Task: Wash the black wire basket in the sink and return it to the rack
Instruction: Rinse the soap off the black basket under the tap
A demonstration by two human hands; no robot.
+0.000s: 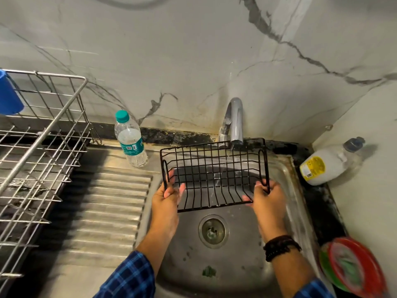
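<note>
Rinsing black wire basket [214, 175] under tap [236, 121], ends gripped by left hand [166, 196], right hand [267, 194]. Not yet returned to rack [43, 134].

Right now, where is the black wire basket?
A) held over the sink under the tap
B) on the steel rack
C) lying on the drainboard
A: the left hand and right hand hold the black wire basket over the sink, under the tap.

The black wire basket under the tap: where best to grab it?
By the two short end walls of the black wire basket, one hand from each side, as the left hand and right hand grip now. It is wide and open, so end grips should steady it.
</note>
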